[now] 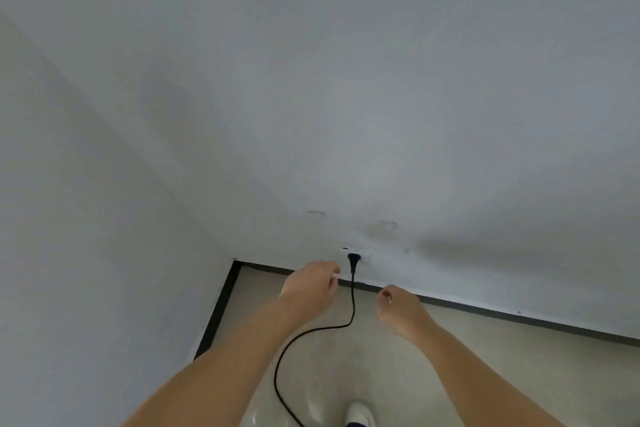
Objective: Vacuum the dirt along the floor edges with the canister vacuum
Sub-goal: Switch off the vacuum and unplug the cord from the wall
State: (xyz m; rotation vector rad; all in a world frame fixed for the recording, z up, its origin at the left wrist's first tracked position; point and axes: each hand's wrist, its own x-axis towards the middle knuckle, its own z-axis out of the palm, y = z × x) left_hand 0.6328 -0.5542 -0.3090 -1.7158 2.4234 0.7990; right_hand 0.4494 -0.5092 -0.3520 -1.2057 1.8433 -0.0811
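Note:
A black plug [352,261] sits in a white wall socket [356,255] low on the wall. Its black cord [349,317] hangs down, curves left across the pale floor and runs off the bottom edge. My left hand [311,286] hovers just left of the plug with fingers loosely curled, holding nothing. My right hand [401,308] hangs to the right of the cord, fingers loosely curled and empty. The canister vacuum itself is out of view.
A dark skirting strip [485,312] runs along the base of the wall ahead, and another one [218,308] follows the left wall into the corner. White walls fill most of the view. A white shoe [360,414] stands on the floor at the bottom.

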